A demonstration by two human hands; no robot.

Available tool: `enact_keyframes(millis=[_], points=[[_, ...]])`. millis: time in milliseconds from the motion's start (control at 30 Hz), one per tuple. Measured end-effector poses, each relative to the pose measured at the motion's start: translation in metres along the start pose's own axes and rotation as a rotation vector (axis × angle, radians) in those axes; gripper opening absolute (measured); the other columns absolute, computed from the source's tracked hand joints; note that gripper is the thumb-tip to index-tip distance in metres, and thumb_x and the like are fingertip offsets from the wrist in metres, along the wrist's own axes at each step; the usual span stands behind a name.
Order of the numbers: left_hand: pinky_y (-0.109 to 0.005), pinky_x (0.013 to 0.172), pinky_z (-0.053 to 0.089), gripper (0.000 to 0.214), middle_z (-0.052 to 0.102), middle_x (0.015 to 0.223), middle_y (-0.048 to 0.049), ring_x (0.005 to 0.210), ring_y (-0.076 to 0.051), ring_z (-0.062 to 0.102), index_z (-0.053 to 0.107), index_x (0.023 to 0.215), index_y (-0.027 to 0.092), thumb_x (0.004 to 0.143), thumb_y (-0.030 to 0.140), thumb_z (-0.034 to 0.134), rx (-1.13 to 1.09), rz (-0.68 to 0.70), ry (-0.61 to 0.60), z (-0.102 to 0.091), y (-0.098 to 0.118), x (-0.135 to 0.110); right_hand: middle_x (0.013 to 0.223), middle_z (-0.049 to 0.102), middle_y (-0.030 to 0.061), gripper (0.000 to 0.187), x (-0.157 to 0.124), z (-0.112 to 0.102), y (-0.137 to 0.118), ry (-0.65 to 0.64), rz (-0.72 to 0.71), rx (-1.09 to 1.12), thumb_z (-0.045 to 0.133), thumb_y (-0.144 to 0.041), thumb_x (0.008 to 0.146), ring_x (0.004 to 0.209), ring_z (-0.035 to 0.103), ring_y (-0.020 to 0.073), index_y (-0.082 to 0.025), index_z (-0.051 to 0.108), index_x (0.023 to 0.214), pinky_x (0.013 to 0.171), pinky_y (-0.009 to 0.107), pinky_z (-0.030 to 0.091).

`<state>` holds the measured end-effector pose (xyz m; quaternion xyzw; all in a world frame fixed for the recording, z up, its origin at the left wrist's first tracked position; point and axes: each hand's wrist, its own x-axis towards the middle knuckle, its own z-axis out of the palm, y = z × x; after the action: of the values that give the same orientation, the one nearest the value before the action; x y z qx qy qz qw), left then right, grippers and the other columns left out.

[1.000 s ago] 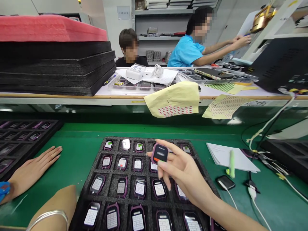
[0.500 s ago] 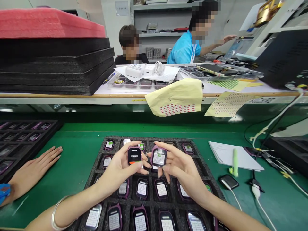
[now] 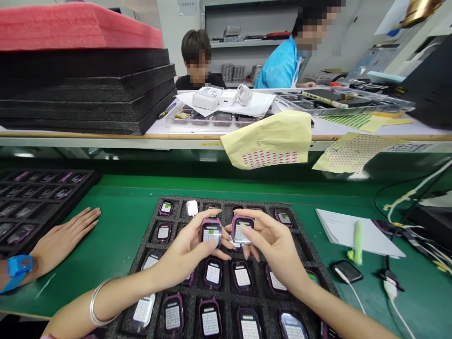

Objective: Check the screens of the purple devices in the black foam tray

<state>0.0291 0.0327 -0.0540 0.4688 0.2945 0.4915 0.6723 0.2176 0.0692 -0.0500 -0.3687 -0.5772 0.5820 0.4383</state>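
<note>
The left hand (image 3: 187,249) pinches 1 purple-cased watch, the left watch (image 3: 211,232), between thumb and fingers, screen up and lit with a green and white grid. The right hand (image 3: 273,247) grips a 2nd, the right watch (image 3: 241,229), the same way, fingers closed on its edges. The 2 watches are held just beside each other, raised above the middle of a black foam tray (image 3: 176,201) whose pockets hold more watches with lit screens. A bangle (image 3: 97,301) sits on the left wrist. The tray lies on a green mat (image 3: 116,221). To the left, a co-worker's hand (image 3: 61,240) lies flat on the mat beside a 2nd tray (image 3: 35,197). Right of the tray are a paper pad (image 3: 339,226) with a green pen (image 3: 358,235) on it.
</note>
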Motion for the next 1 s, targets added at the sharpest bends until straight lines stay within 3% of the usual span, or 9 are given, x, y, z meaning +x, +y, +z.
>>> enact_keyframes(millis=[233,400,633,867,1000], points=[[-0.038,0.074,0.06,0.038,0.059,0.099,-0.0083,0.088,-0.022,0.063,0.047,0.127,0.025,0.09,0.027,0.053,0.018,-0.008,0.042,-0.0009,0.0003,0.0031,0.089,0.068,0.0092,0.037,-0.0032,-0.0023,-0.0024,-0.092,-0.014,0.082,0.063,-0.024,0.085,0.054,0.059,0.0148,-0.018,0.057,0.12,0.039,0.021,0.041],[-0.037,0.074,0.059,0.045,0.059,0.103,-0.0085,0.09,-0.022,0.063,0.049,0.127,0.025,0.084,0.022,0.061,0.0,0.017,0.061,-0.003,0.0035,0.0028,0.094,0.067,0.01,0.051,-0.0052,0.0017,-0.0061,-0.111,0.014,0.082,0.068,-0.021,0.082,0.064,0.063,0.0182,-0.019,0.049,0.13,0.046,0.024,0.049],[-0.036,0.084,0.056,0.059,0.059,0.107,-0.0075,0.094,-0.02,0.062,0.042,0.13,0.026,0.078,0.01,0.065,0.007,0.027,0.038,-0.0015,0.006,0.0009,0.09,0.068,0.0081,0.047,-0.0043,0.0009,-0.0017,-0.097,0.008,0.108,0.067,-0.021,0.083,0.061,0.061,0.0169,-0.021,0.053,0.127,0.044,0.023,0.048],[-0.034,0.076,0.058,0.051,0.06,0.098,-0.0069,0.09,-0.02,0.061,0.044,0.128,0.025,0.082,0.016,0.063,0.04,0.016,0.056,-0.002,0.0051,0.0034,0.072,0.066,0.0056,0.034,-0.0033,-0.0027,0.0022,-0.098,-0.021,0.136,0.06,-0.027,0.088,0.056,0.062,0.0188,-0.018,0.058,0.12,0.041,0.023,0.046],[-0.036,0.075,0.058,0.049,0.06,0.097,-0.0079,0.089,-0.021,0.061,0.048,0.126,0.024,0.08,0.018,0.065,0.057,0.03,0.05,-0.0018,0.0068,0.0028,0.077,0.067,0.0055,0.026,-0.0037,0.0014,-0.001,-0.036,-0.013,0.064,0.06,-0.026,0.089,0.05,0.06,0.0143,-0.019,0.061,0.114,0.039,0.02,0.043]])
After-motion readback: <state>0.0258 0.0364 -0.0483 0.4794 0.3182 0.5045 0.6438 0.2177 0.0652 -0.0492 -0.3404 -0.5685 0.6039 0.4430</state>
